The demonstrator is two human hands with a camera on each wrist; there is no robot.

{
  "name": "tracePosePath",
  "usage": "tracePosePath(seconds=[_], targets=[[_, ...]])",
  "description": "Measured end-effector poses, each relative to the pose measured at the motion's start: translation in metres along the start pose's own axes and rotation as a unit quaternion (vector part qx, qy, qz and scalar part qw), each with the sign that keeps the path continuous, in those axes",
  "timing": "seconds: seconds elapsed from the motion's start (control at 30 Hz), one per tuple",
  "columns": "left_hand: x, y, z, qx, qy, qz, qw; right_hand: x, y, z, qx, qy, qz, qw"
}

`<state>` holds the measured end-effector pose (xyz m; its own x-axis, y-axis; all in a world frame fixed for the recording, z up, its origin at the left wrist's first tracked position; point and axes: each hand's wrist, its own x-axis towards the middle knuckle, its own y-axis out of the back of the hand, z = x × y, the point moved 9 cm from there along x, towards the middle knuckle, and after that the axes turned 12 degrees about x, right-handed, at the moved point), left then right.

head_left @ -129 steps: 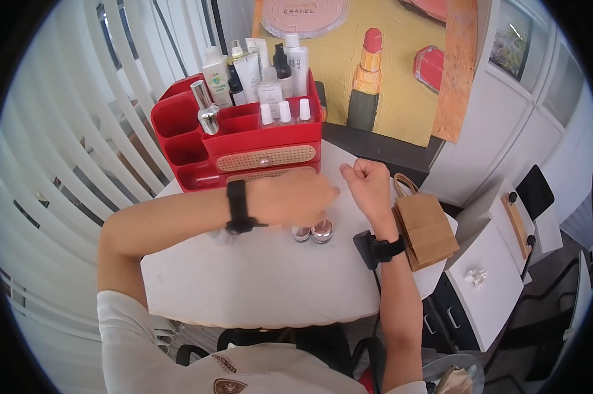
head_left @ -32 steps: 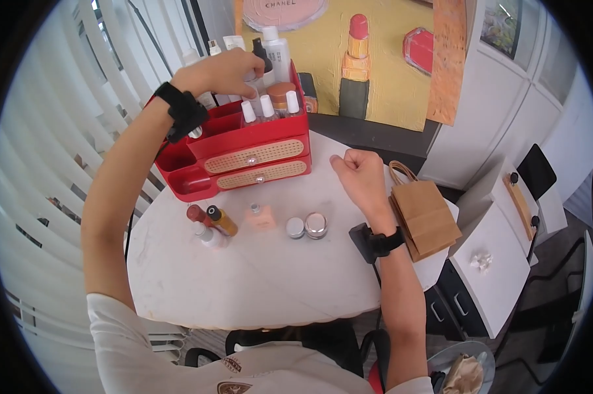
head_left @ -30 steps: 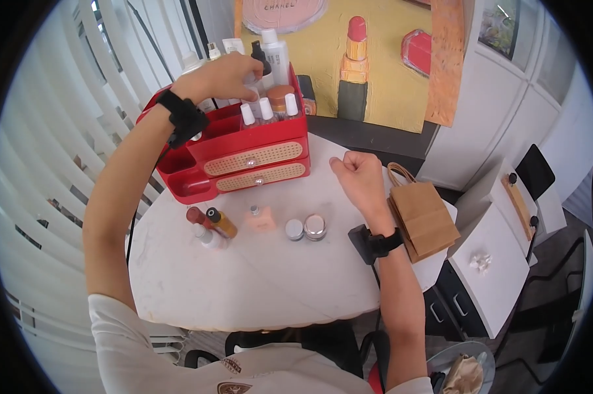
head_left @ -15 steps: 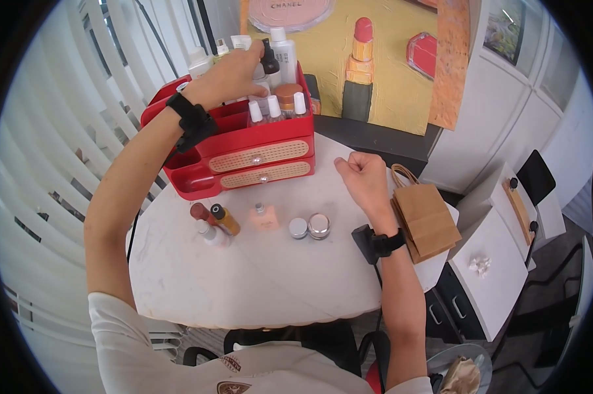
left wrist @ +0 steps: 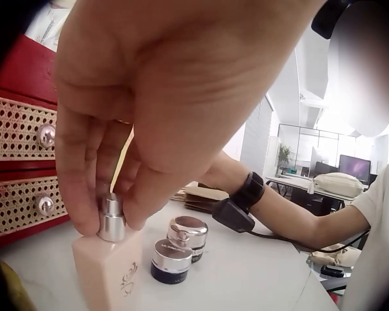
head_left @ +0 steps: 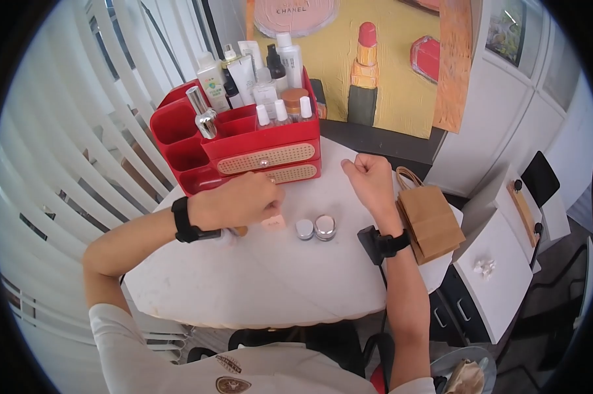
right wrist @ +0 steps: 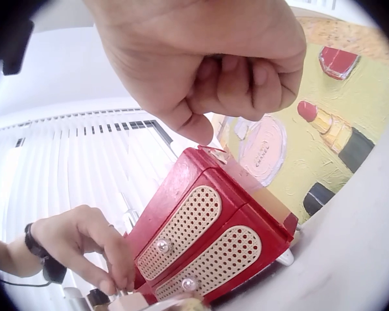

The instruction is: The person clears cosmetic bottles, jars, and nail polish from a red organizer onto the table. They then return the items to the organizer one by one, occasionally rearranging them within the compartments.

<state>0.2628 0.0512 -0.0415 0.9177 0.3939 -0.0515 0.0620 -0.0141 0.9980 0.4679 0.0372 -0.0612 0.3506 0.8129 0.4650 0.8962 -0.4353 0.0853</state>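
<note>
- The left hand [head_left: 240, 199] pinches the silver cap of the small square peach-pink perfume bottle [left wrist: 110, 275], thumb on one side, fingers [left wrist: 78, 194] on the other; the bottle stands upright on the round white marble table [head_left: 263, 276], in front of the red plastic cosmetics organiser with two woven-front drawers [head_left: 263, 157]
- To do this well, I judge the pinch should sit low on the cap or move down to the bottle's shoulders, so a loose cap cannot slip off, and the lift should go straight up
- At 3 o'clock of the bottle, just beside it, stand two small round silver-lidded jars [head_left: 315, 228]; the bottle should clear them without a sideways sweep
- At 9 o'clock of the bottle, an amber bottle shows partly under the left hand in the head view; the wrist could tip it
- The right hand [head_left: 368, 178] rests on the table as a fist, fingers curled together on nothing, near the brown paper bag with handles [head_left: 431, 223] at its 3 o'clock
- Against half a second ago: the left hand was then up among the tall bottles at the back of the organiser; it has come down to the table and taken the perfume bottle's cap
- The right hand's fist, the jars and the bag lie as they did
</note>
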Motion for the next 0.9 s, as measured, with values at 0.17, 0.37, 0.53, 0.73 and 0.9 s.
tracePosePath(seconds=[0.17,0.37,0.53,0.73,0.9], targets=[[-0.002,0.003,0.006,-0.025,0.016,-0.009,1.0,0.0,0.0,0.0,-0.004,0.01,0.005,1.0],[-0.004,0.075,0.004,0.009,-0.005,0.072,0.997,0.0,0.003,-0.001,-0.004,0.008,0.014,1.0],[-0.015,0.194,-0.049,-0.014,0.095,0.227,0.969,0.0,0.0,0.004,0.002,0.014,0.01,1.0],[0.016,0.214,-0.084,0.083,0.073,0.271,0.956,0.0,0.0,0.005,0.021,-0.004,0.01,1.0],[0.034,0.195,-0.098,0.073,0.125,0.228,0.963,0.001,0.0,0.004,0.011,0.0,0.009,1.0]])
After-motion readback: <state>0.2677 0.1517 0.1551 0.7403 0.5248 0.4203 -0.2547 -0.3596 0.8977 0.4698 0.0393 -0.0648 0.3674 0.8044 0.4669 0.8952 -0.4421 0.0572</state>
